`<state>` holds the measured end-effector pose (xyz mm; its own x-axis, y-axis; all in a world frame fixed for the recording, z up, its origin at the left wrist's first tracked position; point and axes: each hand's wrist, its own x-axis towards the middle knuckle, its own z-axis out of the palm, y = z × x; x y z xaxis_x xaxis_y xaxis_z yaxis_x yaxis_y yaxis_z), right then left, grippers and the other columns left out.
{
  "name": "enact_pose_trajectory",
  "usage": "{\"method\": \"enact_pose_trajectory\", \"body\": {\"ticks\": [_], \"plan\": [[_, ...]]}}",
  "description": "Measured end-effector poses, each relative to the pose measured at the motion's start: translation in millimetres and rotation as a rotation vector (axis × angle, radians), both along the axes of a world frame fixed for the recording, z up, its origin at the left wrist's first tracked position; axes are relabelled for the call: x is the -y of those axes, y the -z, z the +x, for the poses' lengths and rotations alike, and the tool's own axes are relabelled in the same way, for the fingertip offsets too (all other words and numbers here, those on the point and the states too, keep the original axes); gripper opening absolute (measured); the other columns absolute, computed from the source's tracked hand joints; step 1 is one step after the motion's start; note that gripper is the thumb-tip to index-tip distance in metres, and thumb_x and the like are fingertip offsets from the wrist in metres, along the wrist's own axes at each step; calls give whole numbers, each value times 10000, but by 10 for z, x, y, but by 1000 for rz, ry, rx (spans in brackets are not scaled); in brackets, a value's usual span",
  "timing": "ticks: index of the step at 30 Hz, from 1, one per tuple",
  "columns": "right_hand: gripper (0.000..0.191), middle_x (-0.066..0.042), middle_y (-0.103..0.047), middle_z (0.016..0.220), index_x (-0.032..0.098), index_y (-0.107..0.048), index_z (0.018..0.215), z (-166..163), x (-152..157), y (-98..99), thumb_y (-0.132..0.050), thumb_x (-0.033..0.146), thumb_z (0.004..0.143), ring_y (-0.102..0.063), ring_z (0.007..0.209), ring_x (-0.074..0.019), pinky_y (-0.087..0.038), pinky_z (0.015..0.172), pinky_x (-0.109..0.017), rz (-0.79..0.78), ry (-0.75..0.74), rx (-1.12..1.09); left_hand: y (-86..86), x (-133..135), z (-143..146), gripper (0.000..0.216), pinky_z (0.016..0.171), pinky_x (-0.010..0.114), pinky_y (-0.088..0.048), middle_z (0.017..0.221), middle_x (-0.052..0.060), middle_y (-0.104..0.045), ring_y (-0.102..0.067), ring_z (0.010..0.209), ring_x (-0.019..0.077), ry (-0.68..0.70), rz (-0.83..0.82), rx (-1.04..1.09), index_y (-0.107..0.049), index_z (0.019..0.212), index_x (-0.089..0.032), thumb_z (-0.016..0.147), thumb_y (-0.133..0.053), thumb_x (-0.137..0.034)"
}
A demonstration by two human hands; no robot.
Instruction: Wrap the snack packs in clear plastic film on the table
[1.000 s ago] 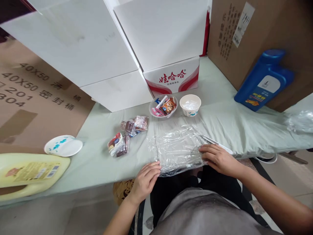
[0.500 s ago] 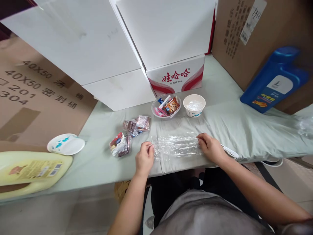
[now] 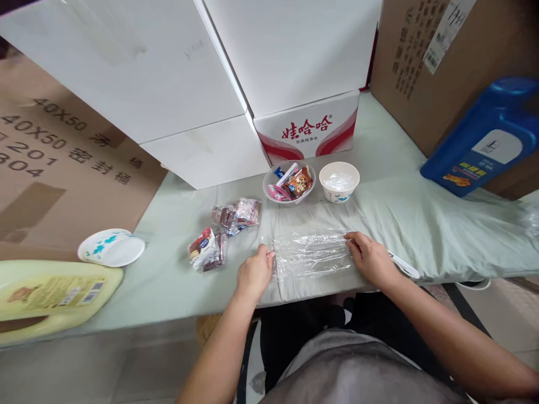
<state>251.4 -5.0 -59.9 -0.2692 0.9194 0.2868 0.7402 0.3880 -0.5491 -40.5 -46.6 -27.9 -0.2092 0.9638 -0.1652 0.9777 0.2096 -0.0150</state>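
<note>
A clear, crinkled sheet of plastic film [image 3: 314,255] lies spread on the cloth-covered table between my hands. My left hand [image 3: 256,270] pinches its left edge between thumb and fingers. At the opposite edge, my right hand [image 3: 370,257] grips the film with its fingertips. A white-handled tool [image 3: 405,265] lies partly hidden beside my right wrist. Wrapped snacks [image 3: 208,249] and more snack packets [image 3: 236,214] rest to the left of the film. Beyond it stand a clear bowl [image 3: 269,195] of wrapped snacks and a paper bowl [image 3: 339,193] with crumpled clear plastic inside.
White boxes [image 3: 307,132] stand along the back. Large brown cartons [image 3: 76,151] flank both sides. A tipped paper bowl [image 3: 112,248] and a pale yellow jug [image 3: 63,297] are at the left; a blue bottle [image 3: 480,140] leans at the right. The table's front edge runs close to my body.
My left hand has shifted slightly right along with the film. The film now looks laid flatter on the table. The camera view has moved a little.
</note>
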Motion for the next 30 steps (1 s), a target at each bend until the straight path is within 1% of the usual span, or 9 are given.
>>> {"method": "enact_pose_trajectory", "body": {"ticks": [2, 5, 7, 10, 19, 23, 25, 28, 30], "plan": [[196, -67, -707, 1005, 220, -592, 1029, 28, 3, 13, -419, 262, 945, -676, 907, -220, -520, 766, -340, 3, -34, -117, -41, 40, 21, 200, 558, 266, -331, 727, 38, -677, -648, 674, 210, 0, -8, 16, -566, 949, -195, 963, -423, -335], [181, -62, -678, 962, 225, -598, 992, 40, 5, 2, -427, 226, 933, -657, 904, -211, -522, 798, -348, 8, -55, -221, -54, 60, 12, 171, 606, 251, -358, 778, 23, -681, -636, 707, 177, 1, 174, 135, -571, 889, -204, 950, -455, -314], [188, -62, -656, 952, 227, -598, 986, 27, 0, -11, -421, 204, 930, -646, 902, -210, -521, 802, -356, 30, -73, -247, -22, 37, -10, 167, 625, 235, -371, 769, 7, -673, -625, 696, 153, -9, 291, 256, -573, 882, -207, 949, -459, -308], [189, -66, -634, 959, 224, -589, 997, -6, -25, -7, -415, 187, 932, -633, 916, -210, -518, 814, -359, 72, -85, -248, 72, -23, -36, 159, 612, 225, -372, 707, -12, -659, -610, 638, 140, -44, 334, 357, -590, 928, -212, 948, -462, -305], [212, -103, -633, 993, 175, -592, 1047, -140, -151, 103, -410, 215, 946, -635, 812, -226, -508, 677, -341, 51, 10, -12, 310, -87, -49, 184, 600, 263, -377, 802, 39, -689, -618, 676, 179, -42, 407, 127, -640, 981, -194, 938, -481, -279], [240, -101, -636, 1028, 168, -600, 1088, -192, -133, 99, -402, 220, 964, -639, 761, -205, -476, 624, -305, 30, 7, 166, 188, -46, 24, 233, 706, 327, -454, 964, 123, -650, -617, 848, 241, 51, 623, 11, -629, 1071, -143, 911, -508, -262], [242, -98, -639, 1035, 169, -602, 1092, -207, -119, 87, -400, 214, 968, -642, 769, -199, -470, 637, -292, 32, -3, 207, 111, -3, 145, 222, 790, 360, -471, 991, 139, -627, -597, 918, 251, 168, 741, 15, -637, 1043, -139, 917, -491, -250], [241, -96, -642, 1025, 171, -604, 1089, -213, -101, 69, -399, 221, 974, -642, 768, -197, -462, 637, -284, 37, -11, 251, 89, 74, 396, 191, 859, 364, -479, 976, 102, -639, -591, 947, 229, 462, 666, 119, -654, 965, -178, 929, -473, -225], [238, -95, -641, 1027, 174, -603, 1089, -203, -90, 62, -403, 228, 974, -641, 760, -195, -460, 631, -282, 47, -23, 271, 145, 126, 520, 196, 894, 393, -480, 1063, 105, -639, -574, 1033, 255, 523, 548, 129, -657, 1018, -188, 921, -500, -254]]}}
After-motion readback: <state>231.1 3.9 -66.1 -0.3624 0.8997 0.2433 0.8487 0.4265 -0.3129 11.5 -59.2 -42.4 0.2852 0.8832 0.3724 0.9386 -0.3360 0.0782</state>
